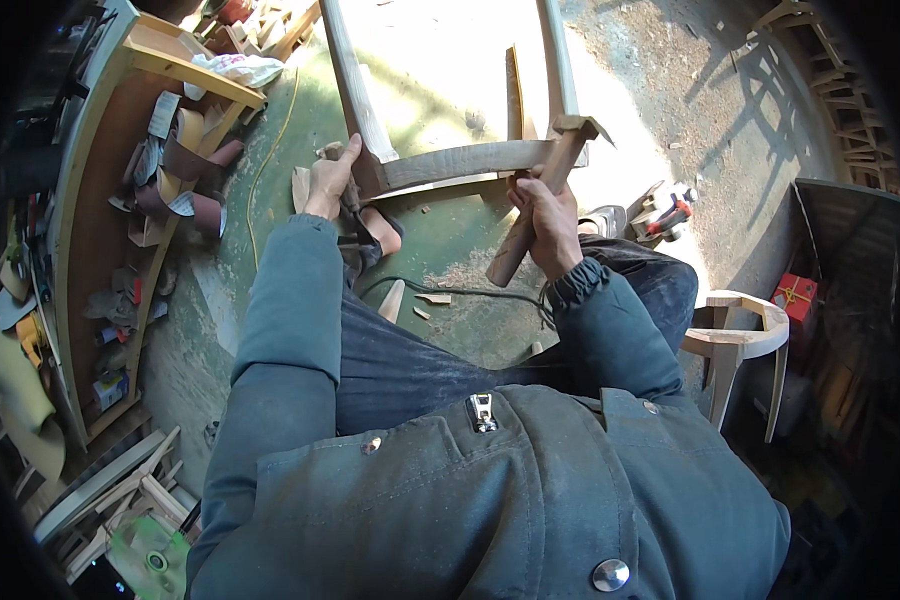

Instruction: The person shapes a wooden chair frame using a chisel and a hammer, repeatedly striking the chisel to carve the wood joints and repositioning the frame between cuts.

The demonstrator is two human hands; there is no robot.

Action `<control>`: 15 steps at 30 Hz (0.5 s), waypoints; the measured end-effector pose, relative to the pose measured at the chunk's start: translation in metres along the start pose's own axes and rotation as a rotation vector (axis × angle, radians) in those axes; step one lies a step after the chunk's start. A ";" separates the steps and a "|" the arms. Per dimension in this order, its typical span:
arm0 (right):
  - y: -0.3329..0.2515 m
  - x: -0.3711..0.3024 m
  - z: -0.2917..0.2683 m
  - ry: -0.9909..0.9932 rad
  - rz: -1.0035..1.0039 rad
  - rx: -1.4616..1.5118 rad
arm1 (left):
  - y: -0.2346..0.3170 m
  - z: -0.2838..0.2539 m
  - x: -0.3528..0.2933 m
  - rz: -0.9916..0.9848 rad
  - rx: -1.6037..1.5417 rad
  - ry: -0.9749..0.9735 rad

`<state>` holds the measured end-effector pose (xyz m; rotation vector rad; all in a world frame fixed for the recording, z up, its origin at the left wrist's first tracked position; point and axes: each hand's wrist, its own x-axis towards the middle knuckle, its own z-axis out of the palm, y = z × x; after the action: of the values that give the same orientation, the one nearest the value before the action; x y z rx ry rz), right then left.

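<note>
In front of me is a wooden chair frame (470, 160), with two long side pieces joined by a curved crosspiece at its near end. My left hand (328, 185) is closed on its near left corner, thumb on the side piece and the fingers partly hidden below. My right hand (553, 218) is wrapped round a thick wooden stick (511, 250), held slanted beside the frame's near right corner. A brown flat piece with a bent end (582, 126) sits at the stick's far end, and I cannot make out what it is. The stick overlaps the crosspiece; contact is unclear.
A wooden shelf unit (105, 200) with curled sandpaper sheets (185, 165) stands at left. A red and black power tool (675, 215) lies by my right foot. A round wooden stool frame (735, 335) stands at right. Wood scraps (432, 298) and a dark cable (450, 288) lie between my legs.
</note>
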<state>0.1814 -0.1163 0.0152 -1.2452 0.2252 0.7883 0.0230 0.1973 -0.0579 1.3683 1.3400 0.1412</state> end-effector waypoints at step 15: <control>-0.092 0.032 -0.118 0.126 -0.251 0.073 | -0.067 0.176 -0.186 -0.345 -0.616 -0.321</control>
<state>0.2940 -0.2197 0.0277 -1.2274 0.1936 0.4818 0.0475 -0.0657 -0.0576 0.6024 1.1120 0.0851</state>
